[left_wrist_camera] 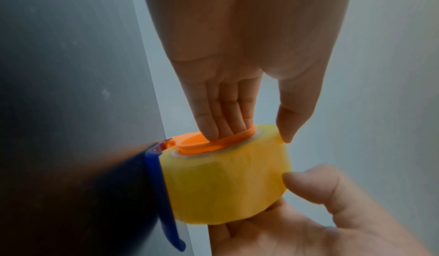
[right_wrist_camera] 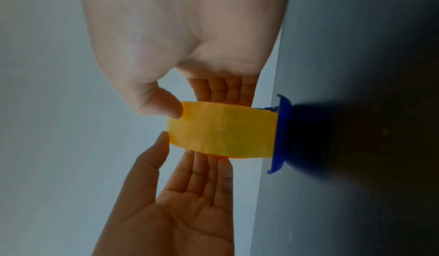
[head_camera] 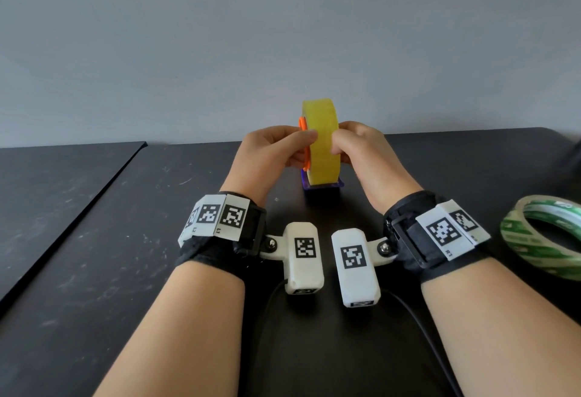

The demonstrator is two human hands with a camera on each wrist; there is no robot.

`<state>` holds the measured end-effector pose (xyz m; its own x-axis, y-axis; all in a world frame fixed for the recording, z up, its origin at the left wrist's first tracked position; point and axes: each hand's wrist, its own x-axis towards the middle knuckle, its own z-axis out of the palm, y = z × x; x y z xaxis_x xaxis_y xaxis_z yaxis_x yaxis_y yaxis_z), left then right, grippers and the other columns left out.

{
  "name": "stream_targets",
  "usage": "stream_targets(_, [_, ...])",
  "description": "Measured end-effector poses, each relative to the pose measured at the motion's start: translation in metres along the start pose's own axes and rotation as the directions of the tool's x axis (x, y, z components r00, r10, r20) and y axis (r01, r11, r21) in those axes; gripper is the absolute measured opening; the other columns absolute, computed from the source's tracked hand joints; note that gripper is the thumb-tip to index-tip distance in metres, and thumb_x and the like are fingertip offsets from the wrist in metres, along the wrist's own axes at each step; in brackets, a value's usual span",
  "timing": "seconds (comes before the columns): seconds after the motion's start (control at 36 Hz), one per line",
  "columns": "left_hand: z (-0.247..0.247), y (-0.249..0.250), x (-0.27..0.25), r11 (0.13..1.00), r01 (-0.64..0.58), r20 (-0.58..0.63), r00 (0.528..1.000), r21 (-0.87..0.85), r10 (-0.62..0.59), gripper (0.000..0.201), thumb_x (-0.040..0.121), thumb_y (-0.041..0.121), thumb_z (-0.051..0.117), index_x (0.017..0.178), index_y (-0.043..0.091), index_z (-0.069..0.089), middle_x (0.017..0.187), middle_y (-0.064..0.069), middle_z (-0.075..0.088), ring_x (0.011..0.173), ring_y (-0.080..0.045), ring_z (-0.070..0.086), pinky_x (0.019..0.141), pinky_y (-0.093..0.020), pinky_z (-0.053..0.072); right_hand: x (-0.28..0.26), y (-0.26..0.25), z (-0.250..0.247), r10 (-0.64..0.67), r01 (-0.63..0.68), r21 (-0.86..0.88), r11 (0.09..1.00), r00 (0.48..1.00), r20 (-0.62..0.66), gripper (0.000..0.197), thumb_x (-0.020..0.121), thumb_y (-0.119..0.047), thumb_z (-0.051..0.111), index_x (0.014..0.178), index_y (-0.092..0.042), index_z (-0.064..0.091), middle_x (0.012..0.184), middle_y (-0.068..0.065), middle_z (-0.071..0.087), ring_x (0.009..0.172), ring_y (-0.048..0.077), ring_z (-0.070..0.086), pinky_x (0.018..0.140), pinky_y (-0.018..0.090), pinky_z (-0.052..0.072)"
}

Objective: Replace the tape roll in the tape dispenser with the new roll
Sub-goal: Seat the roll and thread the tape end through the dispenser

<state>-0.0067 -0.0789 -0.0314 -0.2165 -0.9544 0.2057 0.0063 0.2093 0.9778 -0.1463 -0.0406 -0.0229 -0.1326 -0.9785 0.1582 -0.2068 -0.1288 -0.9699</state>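
A yellow tape roll (head_camera: 322,142) stands upright on an orange hub (head_camera: 303,145) in the blue tape dispenser (head_camera: 323,189) on the black table. My left hand (head_camera: 298,148) pinches the roll, thumb on its rim and fingers pressed into the orange hub (left_wrist_camera: 202,143). From the other side my right hand (head_camera: 342,148) grips it, thumb on the rim and fingers behind the far face. In the right wrist view the yellow roll (right_wrist_camera: 221,132) meets the blue dispenser (right_wrist_camera: 281,134). A green tape roll (head_camera: 547,236) lies flat at the right, untouched.
The black table (head_camera: 94,239) runs up to a grey wall (head_camera: 283,35) just behind the dispenser. A seam (head_camera: 78,208) crosses the table diagonally on the left. Black cables (head_camera: 418,318) trail from the wrist cameras toward me.
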Motion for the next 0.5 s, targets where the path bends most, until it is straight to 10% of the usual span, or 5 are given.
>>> stream_targets(0.22, [0.0005, -0.0004, 0.0003, 1.000, 0.001, -0.005, 1.000, -0.010, -0.001, 0.019, 0.087, 0.017, 0.068, 0.093, -0.001, 0.073, 0.084, -0.019, 0.069, 0.074, -0.023, 0.063, 0.069, -0.025, 0.054, 0.0013, 0.0018, 0.0001, 0.024, -0.023, 0.032, 0.999, 0.999, -0.029, 0.020, 0.088, -0.019, 0.052, 0.068, -0.016, 0.050, 0.089, 0.011, 0.055, 0.084, 0.022, 0.054, 0.071, 0.032, 0.041])
stream_targets(0.5, [0.0007, 0.0004, -0.0006, 1.000, 0.011, 0.004, 1.000, -0.027, -0.011, 0.015, 0.087, 0.016, 0.067, 0.090, 0.002, 0.073, 0.083, -0.017, 0.070, 0.071, -0.020, 0.064, 0.062, -0.019, 0.052, 0.0009, 0.0015, 0.0009, 0.007, -0.007, 0.006, 1.000, 1.000, -0.014, 0.005, 0.058, -0.020, 0.050, 0.059, -0.017, 0.046, 0.078, 0.011, 0.052, 0.078, 0.024, 0.052, 0.075, 0.039, 0.041])
